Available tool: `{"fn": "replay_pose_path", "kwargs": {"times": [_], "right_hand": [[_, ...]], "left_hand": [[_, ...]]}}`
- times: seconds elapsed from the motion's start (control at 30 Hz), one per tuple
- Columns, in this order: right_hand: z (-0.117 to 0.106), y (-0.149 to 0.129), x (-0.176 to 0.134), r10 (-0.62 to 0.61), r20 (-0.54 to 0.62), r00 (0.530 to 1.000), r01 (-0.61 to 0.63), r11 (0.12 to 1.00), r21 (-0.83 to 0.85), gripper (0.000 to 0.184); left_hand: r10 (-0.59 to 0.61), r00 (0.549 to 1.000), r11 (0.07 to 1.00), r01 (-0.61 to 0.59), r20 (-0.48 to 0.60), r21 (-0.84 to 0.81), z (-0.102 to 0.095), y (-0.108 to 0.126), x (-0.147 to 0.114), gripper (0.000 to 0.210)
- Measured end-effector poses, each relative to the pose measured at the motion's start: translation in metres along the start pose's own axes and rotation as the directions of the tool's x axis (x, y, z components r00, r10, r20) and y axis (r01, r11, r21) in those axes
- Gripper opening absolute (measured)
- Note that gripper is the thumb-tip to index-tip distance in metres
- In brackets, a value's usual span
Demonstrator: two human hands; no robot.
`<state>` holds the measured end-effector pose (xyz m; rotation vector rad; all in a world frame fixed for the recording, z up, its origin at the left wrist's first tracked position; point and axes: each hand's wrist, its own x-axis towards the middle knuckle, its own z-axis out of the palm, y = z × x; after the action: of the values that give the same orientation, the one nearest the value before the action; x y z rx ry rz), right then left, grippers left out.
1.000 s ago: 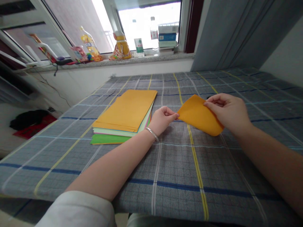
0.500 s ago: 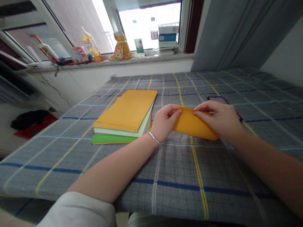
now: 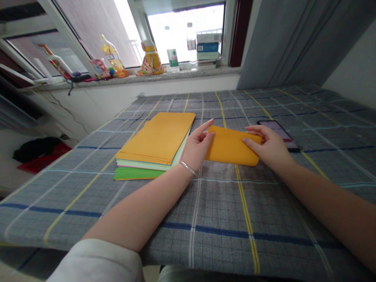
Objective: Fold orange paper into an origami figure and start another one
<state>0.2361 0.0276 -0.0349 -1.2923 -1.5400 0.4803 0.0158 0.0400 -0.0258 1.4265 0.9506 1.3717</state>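
Observation:
A folded sheet of orange paper [image 3: 230, 147] is held up between my two hands, just above the checked cloth. My left hand [image 3: 197, 145] pinches its left edge between thumb and fingers, with the index finger stretched out past the top corner. At the right end, my right hand [image 3: 268, 145] grips the paper, thumb in front and fingers behind. To the left of my left hand lies a stack of coloured paper [image 3: 160, 137], orange on top, with pale green, pink and bright green sheets showing below. The fingers behind the folded sheet are partly hidden.
A phone [image 3: 277, 131] lies on the checked cloth [image 3: 117, 219] behind my right hand. Along the window sill [image 3: 182, 73] stand bottles, a green and white tube [image 3: 173, 58] and stacked boxes [image 3: 208, 47]. A grey curtain [image 3: 282, 43] hangs at the right.
My hands have moved apart, from the middle of the top edge to the paper's two ends. The folded paper has shifted slightly left and sits more level, and more of the phone shows.

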Motion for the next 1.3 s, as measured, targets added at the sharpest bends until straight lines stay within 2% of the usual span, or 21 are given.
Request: {"fn": "replay_pose_path", "kwargs": {"times": [0.1,0.2,0.33,0.53,0.73,0.87,0.97,1.03,1.23,1.3], "right_hand": [[0.002,0.004,0.002,0.098,0.04,0.994,-0.103,0.983,0.153,0.035],[0.002,0.003,0.003,0.131,0.047,0.99,-0.137,0.972,0.19,0.03],[0.001,0.003,0.004,0.116,0.022,0.993,-0.118,0.973,0.201,0.028],[0.001,0.009,0.005,0.067,0.001,0.998,-0.067,0.983,0.173,0.023],[0.001,0.009,0.007,0.1,-0.019,0.995,-0.098,0.991,0.096,0.013],[0.005,0.014,0.011,0.179,0.015,0.984,-0.18,0.98,0.086,0.005],[0.009,0.023,0.016,0.225,0.068,0.972,-0.225,0.974,-0.01,0.005],[0.011,0.03,0.019,0.24,0.127,0.962,-0.23,0.969,-0.088,0.007],[0.017,0.04,0.026,0.217,0.204,0.955,-0.151,0.943,-0.296,0.015],[0.017,0.039,0.027,0.178,0.211,0.961,-0.095,0.931,-0.351,0.015]], "left_hand": [[-0.02,0.999,0.999,0.021,-0.027,0.028,-0.002,0.0,0.002,0.031],[-0.007,0.999,0.998,0.009,-0.043,0.067,-0.003,-0.001,0.006,0.016],[0.029,0.999,0.99,-0.025,-0.027,0.135,-0.007,-0.003,0.011,0.012],[0.082,0.995,0.966,-0.094,0.058,0.242,-0.016,-0.01,0.015,0.01],[-0.018,0.995,0.964,-0.007,0.094,0.265,-0.019,-0.012,0.019,0.009],[-0.094,0.991,0.936,0.056,0.094,0.348,-0.023,-0.014,0.025,0.005],[-0.156,0.984,0.873,0.095,0.089,0.479,-0.026,-0.018,0.031,0.004],[-0.168,0.981,0.796,0.075,0.101,0.6,-0.028,-0.021,0.034,0.003],[-0.148,0.98,0.583,-0.025,0.136,0.812,-0.028,-0.02,0.036,0.005],[-0.136,0.978,0.481,-0.073,0.157,0.874,-0.026,-0.018,0.036,0.008]]}}
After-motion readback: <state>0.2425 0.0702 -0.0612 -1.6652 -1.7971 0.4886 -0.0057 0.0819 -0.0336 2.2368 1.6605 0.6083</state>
